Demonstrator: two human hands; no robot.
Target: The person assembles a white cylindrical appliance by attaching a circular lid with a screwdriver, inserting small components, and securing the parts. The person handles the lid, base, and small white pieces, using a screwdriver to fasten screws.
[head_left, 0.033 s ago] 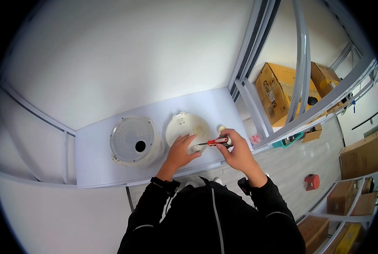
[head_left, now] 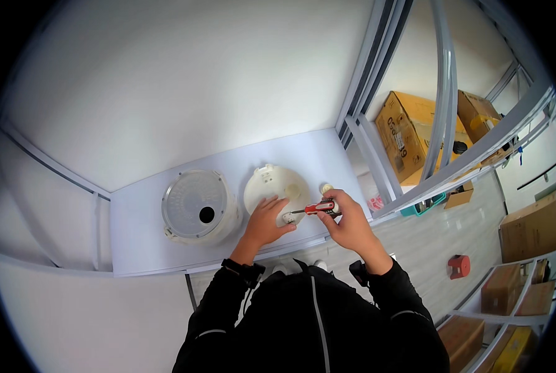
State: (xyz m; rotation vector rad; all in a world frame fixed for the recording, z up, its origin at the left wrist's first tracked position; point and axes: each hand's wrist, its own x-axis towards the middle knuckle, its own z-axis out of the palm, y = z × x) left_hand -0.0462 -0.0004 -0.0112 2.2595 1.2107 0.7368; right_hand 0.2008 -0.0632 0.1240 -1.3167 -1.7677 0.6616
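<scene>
A red-and-black-handled screwdriver [head_left: 320,208] lies in my right hand [head_left: 351,225], which is closed around its handle. Its thin shaft points left, with the tip at a small white fitting [head_left: 288,217] on the near edge of a round, shallow cream-white plastic cover [head_left: 277,180]. My left hand [head_left: 268,222] grips that near edge, fingers over the inside and thumb beside the fitting. The exact contact of the tip is too small to make out. Left of the cover stands a white round appliance body [head_left: 229,217] with a translucent disc top [head_left: 191,199] and a dark round hole.
A small cream round part [head_left: 326,188] sits beyond my right hand on the pale table [head_left: 147,258]. Metal frame posts [head_left: 377,168] rise at the table's right end, with a yellow carton [head_left: 408,133] past them. A red stool [head_left: 459,267] stands on the floor.
</scene>
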